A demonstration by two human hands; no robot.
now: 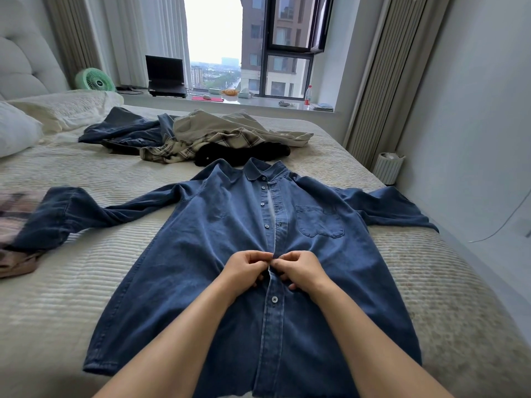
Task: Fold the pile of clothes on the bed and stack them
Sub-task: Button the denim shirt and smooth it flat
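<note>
Both hands meet at the middle of the shirt front: the left hand [246,268] and the right hand [298,268] each pinch one edge of the placket, fingers curled, thumbs nearly touching, apparently working a button through its hole. To do this well, hold both edges level and taut so the placket closes flat without twisting. The denim shirt [230,239] lies face up directly under the hands, collar away from the person, sleeves spread to either side on the bed [86,282]. Beyond the collar, well apart from the hands, the unfolded pile of clothes [201,136] waits, so the task looks barely begun
</note>
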